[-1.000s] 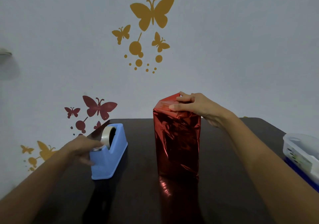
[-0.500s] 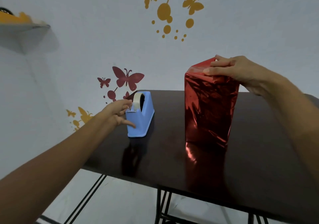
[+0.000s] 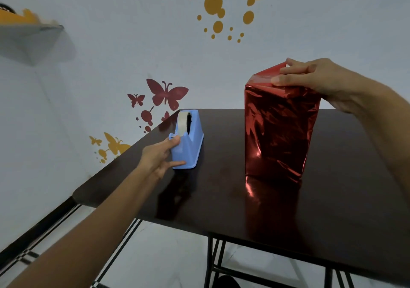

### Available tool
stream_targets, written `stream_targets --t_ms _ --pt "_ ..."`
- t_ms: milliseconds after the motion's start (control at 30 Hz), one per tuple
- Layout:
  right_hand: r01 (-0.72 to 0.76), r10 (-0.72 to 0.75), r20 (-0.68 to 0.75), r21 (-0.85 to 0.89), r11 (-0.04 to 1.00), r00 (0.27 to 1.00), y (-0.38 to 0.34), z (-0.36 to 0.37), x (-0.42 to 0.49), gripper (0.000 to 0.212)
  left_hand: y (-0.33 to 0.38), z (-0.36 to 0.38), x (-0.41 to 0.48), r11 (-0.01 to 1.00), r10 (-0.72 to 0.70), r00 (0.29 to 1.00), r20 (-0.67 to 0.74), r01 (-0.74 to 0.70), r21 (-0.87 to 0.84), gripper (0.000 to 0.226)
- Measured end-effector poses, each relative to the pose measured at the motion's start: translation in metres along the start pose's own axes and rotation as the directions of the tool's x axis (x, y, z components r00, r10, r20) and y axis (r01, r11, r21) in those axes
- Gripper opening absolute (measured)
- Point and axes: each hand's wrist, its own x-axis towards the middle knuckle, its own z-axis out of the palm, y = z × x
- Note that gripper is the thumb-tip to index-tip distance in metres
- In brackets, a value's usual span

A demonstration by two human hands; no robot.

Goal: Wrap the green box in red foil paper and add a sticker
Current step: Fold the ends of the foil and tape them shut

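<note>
The box wrapped in red foil [image 3: 278, 130] stands upright on the dark table [image 3: 221, 199], right of centre. No green shows through the foil. My right hand [image 3: 315, 81] lies on its top, straight fingers pressing the folded foil flaps down. A blue tape dispenser [image 3: 188, 143] holding a roll of clear tape [image 3: 183, 121] sits to the left of the box. My left hand [image 3: 159, 156] touches the dispenser's near end, one digit tip at the cutter where the tape ends and another finger straight along the base. No sticker is in view.
The table's left corner and near edge are close to the dispenser, with black metal legs [image 3: 213, 263] and a pale floor below. A wall with butterfly decals stands right behind the table. A small shelf [image 3: 33, 34] hangs high on the left.
The view has swung left and down, so the box now appears further right. My left hand has shifted from the tape roll down to the dispenser's near end. The right hand stays on the box top.
</note>
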Motion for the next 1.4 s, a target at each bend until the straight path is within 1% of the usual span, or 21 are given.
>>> stream_targets --t_ms 33,67,133,167,233,367,467,500,567,667,733,800,867,900,967,1000,1067,1233,1300,1367,1400 --pt "-0.004 0.004 -0.01 -0.007 1.0 1.0 0.001 -0.001 0.001 0.061 -0.002 0.0 0.001 1.0 0.003 1.0 -0.016 -0.003 -0.002 0.018" --pt "-0.009 0.009 -0.012 -0.001 1.0 1.0 0.001 -0.001 0.002 0.061 -0.003 0.001 0.001 1.0 0.011 0.999 -0.031 -0.011 -0.004 0.023" --pt "0.001 0.0 -0.013 0.035 0.999 1.0 0.002 0.0 0.002 0.051 -0.006 0.002 0.004 0.999 0.037 0.998 -0.056 -0.037 -0.002 0.031" --pt "0.004 -0.003 -0.016 0.035 0.999 1.0 0.002 0.0 0.003 0.051 -0.007 0.003 0.004 0.999 0.05 0.996 -0.068 -0.05 -0.002 0.032" --pt "0.006 -0.005 -0.025 0.018 1.0 1.0 0.003 -0.001 0.004 0.062 -0.009 0.005 0.005 0.998 0.064 0.994 -0.085 -0.065 -0.011 0.032" --pt "0.01 -0.009 -0.034 0.03 1.0 0.999 0.005 -0.001 0.006 0.055 -0.011 0.005 0.005 0.998 0.064 0.992 -0.106 -0.066 -0.024 0.037" --pt "0.016 -0.016 -0.02 0.002 1.0 1.0 0.005 0.0 0.004 0.066 -0.011 0.006 0.006 0.997 0.062 0.991 -0.121 -0.068 -0.043 0.041" --pt "0.018 -0.018 -0.023 0.001 1.0 1.0 0.004 -0.001 0.001 0.065 -0.011 0.008 0.004 0.997 0.058 0.99 -0.127 -0.064 -0.043 0.041" --pt "0.012 -0.012 -0.017 -0.014 1.0 1.0 0.002 -0.002 -0.002 0.063 -0.018 0.006 0.003 0.999 0.033 0.986 -0.164 -0.039 -0.03 0.04" --pt "0.008 -0.009 -0.018 -0.034 0.999 1.0 0.001 0.001 -0.004 0.068 -0.032 -0.005 -0.007 0.997 0.02 0.984 -0.175 -0.032 -0.068 0.036" --pt "0.015 -0.016 -0.025 -0.042 0.999 1.0 0.002 -0.002 -0.004 0.061 -0.035 -0.005 -0.017 0.995 0.051 0.987 -0.15 -0.063 -0.076 0.034" --pt "0.021 -0.022 -0.014 -0.043 0.999 1.0 0.005 -0.002 -0.003 0.06 -0.027 -0.002 -0.035 0.988 0.152 0.978 -0.14 -0.155 -0.009 0.019" --pt "0.038 -0.039 -0.015 -0.06 0.997 0.999 0.007 -0.005 -0.002 0.066 -0.001 0.01 -0.053 0.946 0.315 0.947 -0.058 -0.309 0.098 0.011" --pt "0.039 -0.04 -0.02 -0.07 0.997 0.999 0.008 -0.005 -0.002 0.069 0.018 0.019 -0.063 0.909 0.4 0.916 -0.003 -0.397 0.127 0.015" --pt "0.038 -0.04 -0.014 -0.09 0.995 0.999 0.007 -0.005 -0.001 0.076 0.06 0.041 -0.081 0.822 0.529 0.83 0.178 -0.553 0.133 0.027" --pt "0.037 -0.039 -0.02 -0.095 0.995 0.999 0.006 -0.005 -0.001 0.081 0.079 0.052 -0.087 0.796 0.554 0.786 0.274 -0.597 0.1 0.034" --pt "0.032 -0.035 -0.029 -0.097 0.995 0.999 0.004 -0.004 -0.002 0.086 0.105 0.076 -0.088 0.808 0.533 0.747 0.398 -0.589 0.025 0.036" --pt "0.033 -0.037 -0.03 -0.101 0.994 0.999 0.006 -0.005 -0.003 0.071 0.119 0.122 -0.069 0.832 0.49 0.715 0.498 -0.555 -0.022 0.027" --pt "0.03 -0.034 -0.037 -0.097 0.995 0.999 0.006 -0.004 -0.002 0.07 0.115 0.131 -0.064 0.805 0.507 0.695 0.51 -0.593 0.008 0.02" --pt "0.028 -0.033 -0.051 -0.106 0.994 0.998 0.004 -0.003 -0.001 0.068 0.108 0.137 -0.058 0.696 0.586 0.627 0.514 -0.714 0.077 0.011" --pt "0.03 -0.036 -0.058 -0.101 0.994 0.998 0.005 -0.002 -0.002 0.064 0.103 0.139 -0.056 0.6 0.641 0.569 0.516 -0.79 0.126 0.008"
